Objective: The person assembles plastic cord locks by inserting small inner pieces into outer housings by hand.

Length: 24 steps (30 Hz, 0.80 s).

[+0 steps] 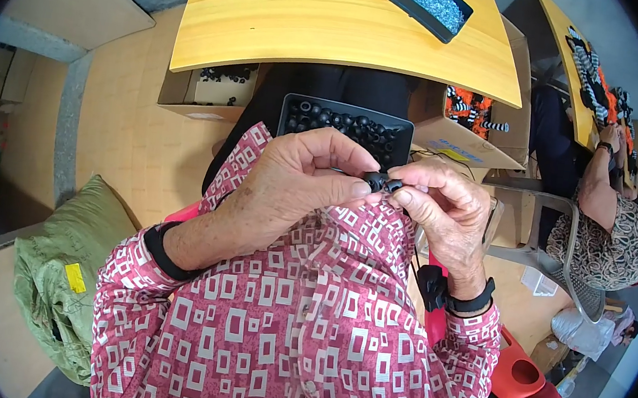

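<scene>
The left hand (298, 177) pinches a rounded black piece (374, 180) between thumb and forefinger, and the right hand (447, 205) grips a second, smaller-looking black piece (393, 185) the same way. The two pieces meet end to end right between the fingertips. I'd judge this pair partway through being handled: both are picked out and brought together, but whether they are fully seated is too small to tell.

Just beyond the fingers, a black tray (408, 141) holds many loose black pieces (346, 123), so plenty seems left. Farther off to the left of the fingers, a cardboard box (205, 112) contains a scatter of similar dark pieces (227, 73); whether those are finished is unclear.

The pieces look like hard, smooth plastic, knobbly and round, some ring-like with a hole. The near tray is straight-sided, with a thin rim. Past the fingers on the right, another cardboard box (504, 153), plain and brown, holds soft-looking orange, black and white striped items (467, 110), fuzzy in places.

Farthest ahead of the fingers, the yellow worktop (314, 24) is smooth and wood-grained, and at its far side a shallow dark tray (449, 37) is heaped with small, glinting, bluish clear bits (425, 0).
</scene>
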Motion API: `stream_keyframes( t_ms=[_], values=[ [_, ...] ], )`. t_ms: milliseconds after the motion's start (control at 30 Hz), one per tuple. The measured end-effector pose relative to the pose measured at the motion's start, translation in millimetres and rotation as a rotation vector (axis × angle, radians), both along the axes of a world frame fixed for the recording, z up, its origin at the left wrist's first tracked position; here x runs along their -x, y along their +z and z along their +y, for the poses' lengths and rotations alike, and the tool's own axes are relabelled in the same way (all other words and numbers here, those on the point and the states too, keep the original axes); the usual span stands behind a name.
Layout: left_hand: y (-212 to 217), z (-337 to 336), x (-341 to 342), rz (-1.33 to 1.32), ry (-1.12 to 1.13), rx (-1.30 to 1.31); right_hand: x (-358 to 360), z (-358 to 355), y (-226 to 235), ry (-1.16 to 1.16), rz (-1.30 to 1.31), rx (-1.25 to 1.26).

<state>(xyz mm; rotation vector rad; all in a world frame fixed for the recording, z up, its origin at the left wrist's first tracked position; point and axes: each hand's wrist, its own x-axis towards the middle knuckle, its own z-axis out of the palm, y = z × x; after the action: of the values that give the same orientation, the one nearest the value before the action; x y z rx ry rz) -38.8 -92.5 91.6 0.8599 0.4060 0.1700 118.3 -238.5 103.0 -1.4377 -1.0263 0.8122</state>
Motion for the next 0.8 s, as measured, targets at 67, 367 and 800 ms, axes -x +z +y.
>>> stream_keyframes(
  t_ms=[67,367,800],
  values=[
    [-1.7,-0.8,-0.3,-0.017,0.000,-0.003,0.9,0.3,0.7,-0.003,0.021,0.005],
    [0.7,-0.5,-4.9,-0.002,-0.010,0.197,0.3,-2.3,1.1,-0.052,0.140,0.045],
    [-2.7,0.1,-6.0,0.007,-0.008,0.223,1.2,-1.0,-0.7,-0.069,0.152,0.048]
  ],
)
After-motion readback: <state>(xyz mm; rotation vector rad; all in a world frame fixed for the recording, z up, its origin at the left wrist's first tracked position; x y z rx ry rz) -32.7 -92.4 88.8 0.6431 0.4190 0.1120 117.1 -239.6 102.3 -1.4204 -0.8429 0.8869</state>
